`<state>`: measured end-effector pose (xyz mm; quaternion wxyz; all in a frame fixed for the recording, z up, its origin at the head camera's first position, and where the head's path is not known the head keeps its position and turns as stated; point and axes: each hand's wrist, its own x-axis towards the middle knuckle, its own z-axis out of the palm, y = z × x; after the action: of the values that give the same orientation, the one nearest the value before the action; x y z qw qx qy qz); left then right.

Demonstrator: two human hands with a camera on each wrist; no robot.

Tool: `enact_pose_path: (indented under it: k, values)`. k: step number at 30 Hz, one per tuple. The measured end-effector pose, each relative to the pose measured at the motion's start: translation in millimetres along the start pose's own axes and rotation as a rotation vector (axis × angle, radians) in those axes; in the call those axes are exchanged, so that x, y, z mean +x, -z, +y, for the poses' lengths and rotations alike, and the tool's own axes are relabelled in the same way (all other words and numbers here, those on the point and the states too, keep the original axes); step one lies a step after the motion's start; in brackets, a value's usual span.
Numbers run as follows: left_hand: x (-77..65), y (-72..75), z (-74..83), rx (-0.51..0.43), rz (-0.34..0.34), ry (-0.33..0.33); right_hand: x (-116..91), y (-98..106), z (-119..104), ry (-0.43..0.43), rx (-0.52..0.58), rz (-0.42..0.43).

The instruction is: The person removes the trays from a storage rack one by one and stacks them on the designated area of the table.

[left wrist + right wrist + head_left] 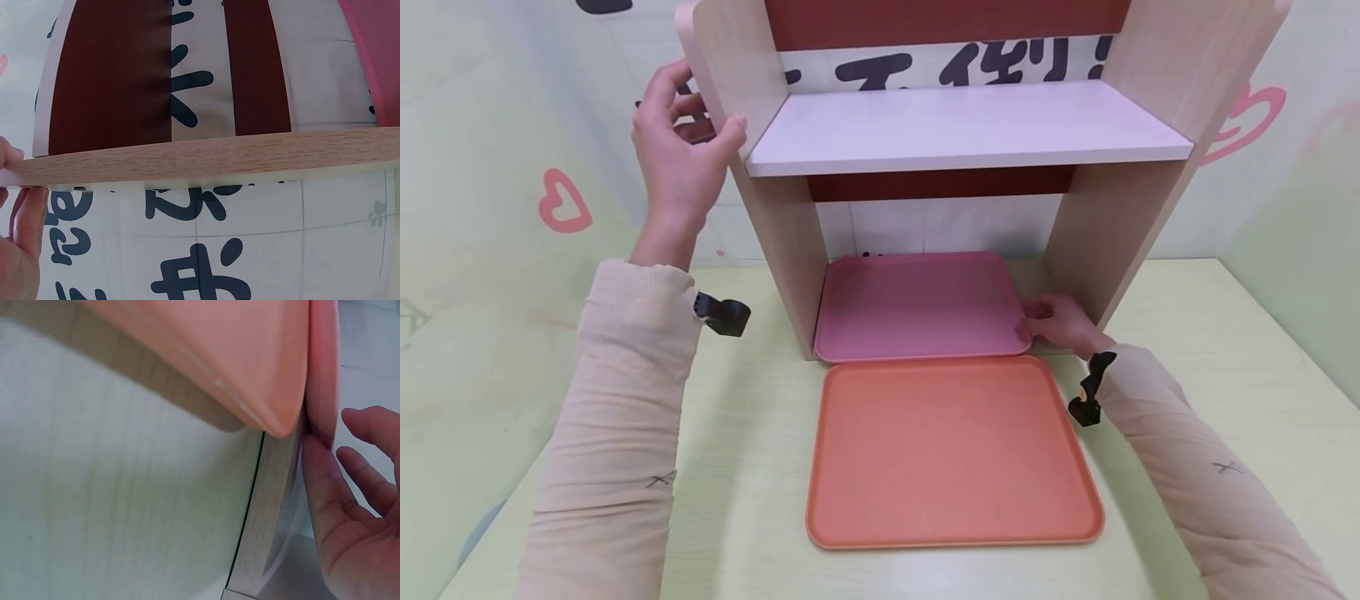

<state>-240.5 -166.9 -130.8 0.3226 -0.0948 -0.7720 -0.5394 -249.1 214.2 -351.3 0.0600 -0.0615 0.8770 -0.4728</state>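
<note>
A wooden desktop shelf with a pale side panel [790, 242] stands on the table. My left hand [681, 154] grips the front edge of that panel high up, thumb on the inner side and fingers on the outer. The left wrist view shows the same panel edge [206, 153] between its fingers. A pink tray [917, 304] lies in the lower compartment, its front edge near the shelf's front. My right hand [1063, 323] is at the tray's right edge, inside the right panel. In the right wrist view, fingertips [320, 447] touch the pink tray's corner [323, 412].
An orange tray [951, 454] lies on the table [745, 500], right in front of the pink one. Above the compartment runs a white shelf board [970, 129]. The right side panel [1112, 225] rises close to my right hand. A patterned wall [1187, 217] stands behind.
</note>
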Motion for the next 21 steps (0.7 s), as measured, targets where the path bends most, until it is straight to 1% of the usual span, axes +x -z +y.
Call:
enact_pose_path:
  k: [9,15,21]
  values:
    - [3.0,0.6,-2.8,-0.008,-0.003,-0.006,5.6,-4.5,3.3,0.02,0.075,-0.019]
    - [2.8,1.0,-3.4,0.01,0.002,-0.014,7.4,-3.3,1.0,-0.009,0.056,-0.054]
    - [1.3,0.7,-0.6,0.0,-0.005,-0.009,7.8,-2.5,1.2,-0.023,0.049,-0.083]
